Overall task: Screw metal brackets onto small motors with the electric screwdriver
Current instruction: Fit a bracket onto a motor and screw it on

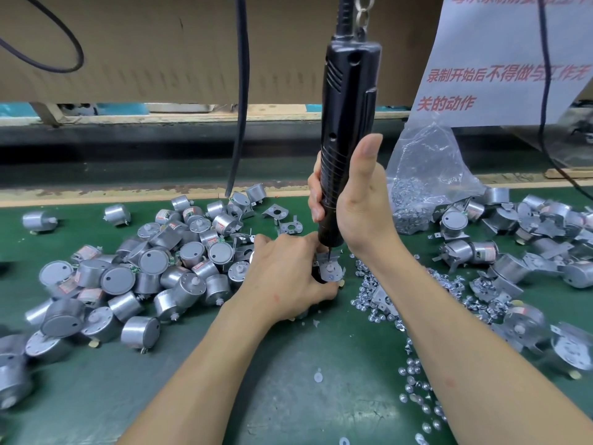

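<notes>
Motor [331,273] with bracket [326,259] gripped by left hand [288,271], right hand [357,207] grasping upright screwdriver [348,91]; motor piles [144,268] crowd both sides

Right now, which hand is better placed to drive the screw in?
The right hand: it grips the electric screwdriver, its bit down on the bracket, while the left hand holds the motor underneath.

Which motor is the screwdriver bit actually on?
The bracketed motor gripped by the left hand at centre, directly under the electric screwdriver held by the right hand. All other motors lie loose on the green mat, untouched.
</notes>
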Demonstrator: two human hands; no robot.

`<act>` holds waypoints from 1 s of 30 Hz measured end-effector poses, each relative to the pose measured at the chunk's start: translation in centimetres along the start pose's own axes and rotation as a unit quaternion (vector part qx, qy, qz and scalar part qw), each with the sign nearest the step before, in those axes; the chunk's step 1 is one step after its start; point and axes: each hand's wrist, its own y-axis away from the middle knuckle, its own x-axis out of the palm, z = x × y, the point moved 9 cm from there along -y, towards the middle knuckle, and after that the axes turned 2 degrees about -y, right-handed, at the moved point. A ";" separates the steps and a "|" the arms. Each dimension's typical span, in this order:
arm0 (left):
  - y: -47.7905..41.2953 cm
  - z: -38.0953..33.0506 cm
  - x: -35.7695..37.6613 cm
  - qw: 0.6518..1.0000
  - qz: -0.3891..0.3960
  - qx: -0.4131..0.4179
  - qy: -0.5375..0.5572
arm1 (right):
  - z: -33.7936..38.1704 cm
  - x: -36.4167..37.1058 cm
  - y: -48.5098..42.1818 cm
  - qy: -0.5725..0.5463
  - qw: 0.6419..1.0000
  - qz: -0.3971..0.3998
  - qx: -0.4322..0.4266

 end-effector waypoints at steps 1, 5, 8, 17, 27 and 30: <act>0.0 0.0 0.0 1.000 -0.001 -0.001 0.001 | 0.0 0.1 0.0 0.002 1.000 0.000 -0.003; 0.0 0.0 0.0 1.000 0.000 -0.003 0.003 | 0.1 -0.1 0.0 -0.002 1.000 -0.007 -0.008; 0.0 0.0 0.0 1.000 0.001 -0.003 0.004 | 0.0 -0.5 0.0 -0.006 1.000 -0.018 -0.011; 0.1 -0.1 -0.2 1.000 0.011 -0.004 0.006 | -0.3 -0.4 0.0 -0.036 0.999 -0.009 -0.022; 0.3 -0.3 0.1 0.999 0.026 -0.002 0.029 | 1.8 -1.8 -0.5 -0.041 0.997 -0.013 -0.062; 0.3 -0.5 0.1 0.999 0.018 0.006 0.037 | 1.8 -2.9 -0.4 0.029 0.996 -0.054 -0.069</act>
